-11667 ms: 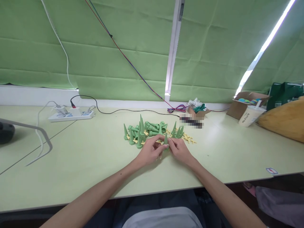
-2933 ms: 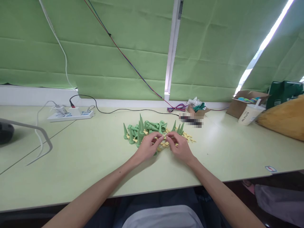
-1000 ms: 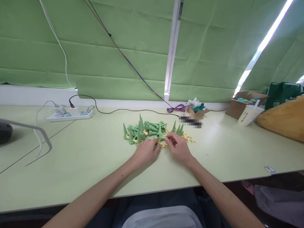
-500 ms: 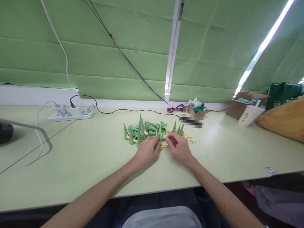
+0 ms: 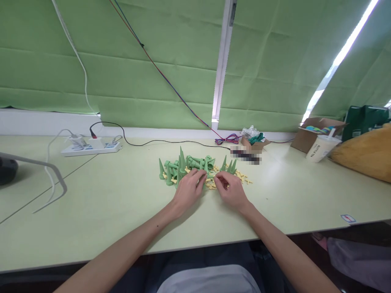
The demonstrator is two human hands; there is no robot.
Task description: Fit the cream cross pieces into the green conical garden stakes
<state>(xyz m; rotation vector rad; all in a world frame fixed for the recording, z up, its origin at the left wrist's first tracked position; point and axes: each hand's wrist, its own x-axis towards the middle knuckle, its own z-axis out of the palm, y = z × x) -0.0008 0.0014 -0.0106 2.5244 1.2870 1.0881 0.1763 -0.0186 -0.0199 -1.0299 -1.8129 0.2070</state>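
Note:
My left hand point(image 5: 190, 187) is closed in a pinch at the front of a pile of green plastic cone pieces point(image 5: 195, 162). A green cone piece point(image 5: 210, 176) shows at its fingertips, lying sideways toward my other hand. Just to the right, my right hand point(image 5: 231, 189) has thumb and forefinger pressed together on what looks like a small yellow plastic piece, mostly hidden by the fingers. Loose yellow pieces point(image 5: 211, 186) lie between and under the hands. Several green cones point(image 5: 161, 169) stand upright at the left, some with yellow parts near their bases.
More yellow pieces point(image 5: 244, 178) are scattered right of the hands. Behind them are a small open carton point(image 5: 255, 145) and a bundled cable point(image 5: 227, 139). A power strip point(image 5: 91, 149) lies at the left. A drink cup point(image 5: 322, 147) and a cardboard box point(image 5: 302, 136) stand at the right.
My left hand has risen slightly and its thumb and fingers have come closer together at the green piece. The right hand has hardly moved.

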